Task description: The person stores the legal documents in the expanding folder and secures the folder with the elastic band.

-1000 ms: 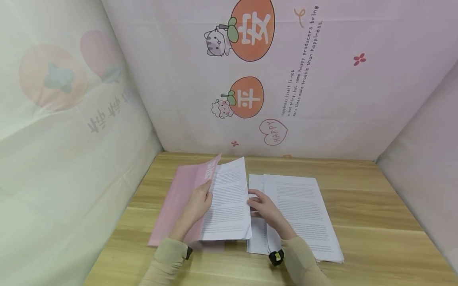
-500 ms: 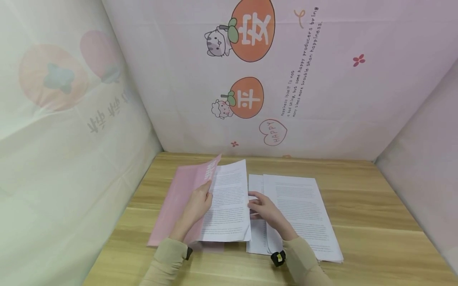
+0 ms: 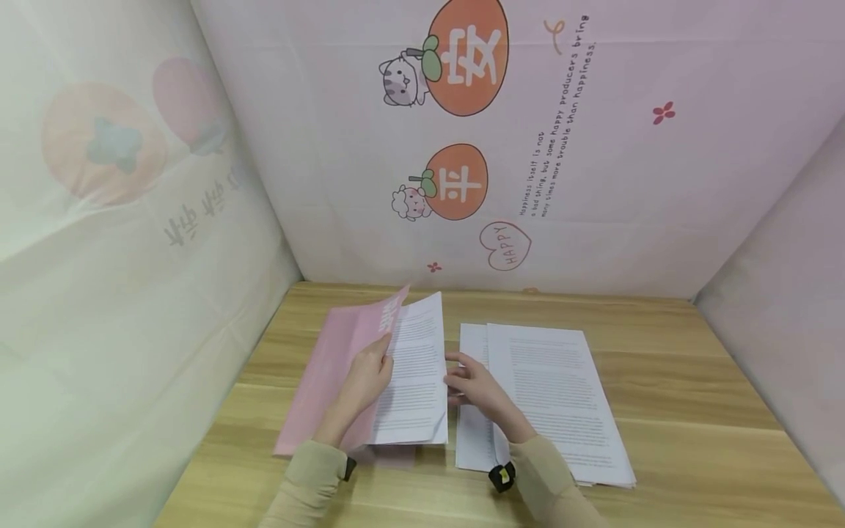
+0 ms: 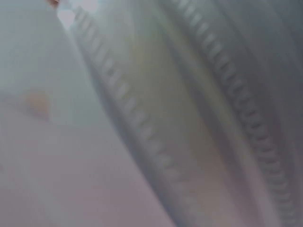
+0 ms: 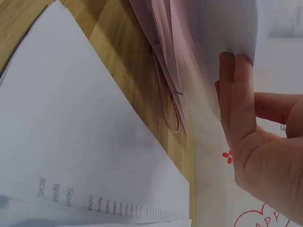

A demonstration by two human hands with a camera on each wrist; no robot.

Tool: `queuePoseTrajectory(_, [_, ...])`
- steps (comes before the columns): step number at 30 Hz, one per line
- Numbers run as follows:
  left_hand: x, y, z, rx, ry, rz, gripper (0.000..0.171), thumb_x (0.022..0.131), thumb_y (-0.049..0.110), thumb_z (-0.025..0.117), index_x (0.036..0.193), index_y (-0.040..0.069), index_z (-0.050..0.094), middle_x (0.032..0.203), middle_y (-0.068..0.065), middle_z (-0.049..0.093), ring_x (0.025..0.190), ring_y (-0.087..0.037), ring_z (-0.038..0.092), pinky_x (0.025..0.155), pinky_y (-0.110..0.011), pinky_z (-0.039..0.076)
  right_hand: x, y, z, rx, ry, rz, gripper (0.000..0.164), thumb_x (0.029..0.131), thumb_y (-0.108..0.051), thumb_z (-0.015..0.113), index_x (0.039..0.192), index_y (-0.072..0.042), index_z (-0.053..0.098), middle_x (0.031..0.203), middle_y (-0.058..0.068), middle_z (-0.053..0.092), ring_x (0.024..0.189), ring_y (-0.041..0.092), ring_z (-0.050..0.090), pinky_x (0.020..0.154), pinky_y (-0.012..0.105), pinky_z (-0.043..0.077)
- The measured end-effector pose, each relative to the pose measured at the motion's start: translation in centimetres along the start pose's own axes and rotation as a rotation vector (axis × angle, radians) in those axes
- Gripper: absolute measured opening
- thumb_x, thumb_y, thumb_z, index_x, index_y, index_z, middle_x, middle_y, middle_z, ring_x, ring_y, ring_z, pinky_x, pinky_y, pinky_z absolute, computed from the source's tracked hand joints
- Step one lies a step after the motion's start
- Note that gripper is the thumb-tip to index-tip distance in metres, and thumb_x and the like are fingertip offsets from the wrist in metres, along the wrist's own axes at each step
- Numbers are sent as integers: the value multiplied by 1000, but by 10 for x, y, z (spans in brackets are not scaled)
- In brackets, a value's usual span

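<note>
On the left of the table lies a pink folder [image 3: 320,374], its upper cover lifted at a slant. My left hand [image 3: 363,372] grips the edge of that cover. Printed sheets of paper [image 3: 411,381] stand partly inside the folder, tilted up, their left part hidden behind the cover. At their right edge my right hand [image 3: 478,385] pinches them; in the right wrist view the fingers [image 5: 243,90] lie against one face of the paper [image 5: 236,28], with the thumb on the other side. The left wrist view is blurred and shows no hand clearly.
To the right, a stack of printed paper [image 3: 561,396] lies on the wooden table [image 3: 693,411], overlapping more sheets [image 3: 472,440]. A thin pink loop [image 5: 165,106] hangs at the folder's edge. Printed cloth walls [image 3: 594,242] enclose the back and sides.
My right hand has moved left with the sheets, and less of them shows beyond the pink cover. The left hand has stayed in place on the folder.
</note>
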State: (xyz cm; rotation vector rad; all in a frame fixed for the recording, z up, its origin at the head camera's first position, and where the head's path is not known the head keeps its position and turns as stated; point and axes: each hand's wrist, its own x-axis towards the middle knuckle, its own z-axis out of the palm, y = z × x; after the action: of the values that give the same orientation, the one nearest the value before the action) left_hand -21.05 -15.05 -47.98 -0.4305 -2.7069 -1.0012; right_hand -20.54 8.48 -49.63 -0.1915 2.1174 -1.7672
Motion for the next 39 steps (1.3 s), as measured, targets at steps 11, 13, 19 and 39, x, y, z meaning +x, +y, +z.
queuePoseTrajectory(11, [-1, 2, 0, 12, 23, 2, 47, 93, 4, 48, 137, -12, 49, 137, -29, 57, 124, -41, 59, 91, -44, 55, 1, -4, 7, 5, -13, -14, 54, 99, -6, 52, 150, -1, 35, 122, 28, 62, 87, 16, 68, 77, 33, 61])
queuePoseTrajectory(13, [-1, 2, 1, 12, 25, 14, 47, 93, 3, 48, 137, -13, 50, 136, -30, 58, 117, -38, 63, 88, -42, 55, 3, -4, 9, 15, -22, -23, 55, 98, -4, 52, 150, 1, 34, 122, 30, 62, 87, 16, 68, 77, 33, 61])
queuePoseTrajectory(19, [-1, 0, 2, 17, 23, 24, 47, 92, 3, 48, 137, -13, 50, 135, -30, 58, 89, -27, 63, 76, -32, 52, 9, -3, 16, 54, -42, -27, 56, 97, -1, 52, 149, 3, 34, 120, 31, 62, 83, 14, 68, 75, 30, 61])
queuePoseTrajectory(39, [0, 1, 4, 20, 22, 24, 47, 92, 0, 49, 137, -13, 49, 134, -31, 59, 103, -31, 64, 81, -36, 53, 6, -3, 21, 75, -36, -46, 57, 96, -3, 56, 148, 5, 34, 121, 33, 62, 82, 12, 68, 79, 35, 61])
